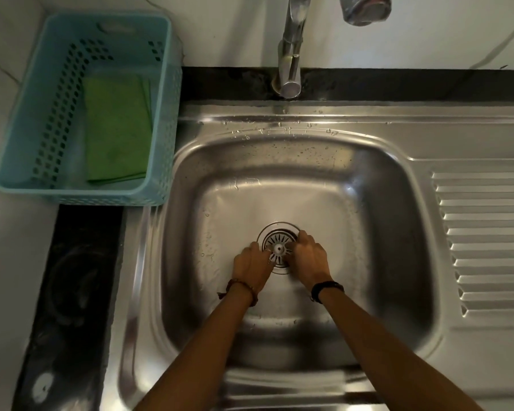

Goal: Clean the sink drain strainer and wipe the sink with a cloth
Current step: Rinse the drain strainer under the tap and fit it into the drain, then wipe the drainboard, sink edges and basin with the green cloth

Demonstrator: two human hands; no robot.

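A round metal drain strainer (278,240) with radial slots and a centre knob sits in the drain at the bottom of the steel sink (279,188). My left hand (251,266) touches the strainer's left edge with its fingertips. My right hand (307,256) grips the strainer's right edge, fingers curled over the rim. The near part of the strainer is hidden by both hands. A folded green cloth (116,129) lies in the blue basket (27,120) at the upper left, away from both hands.
A chrome tap (291,54) stands behind the bowl, its spout overhead. Water drops dot the back rim. A ribbed draining board (487,241) lies to the right. A black counter strip (72,277) runs down the left.
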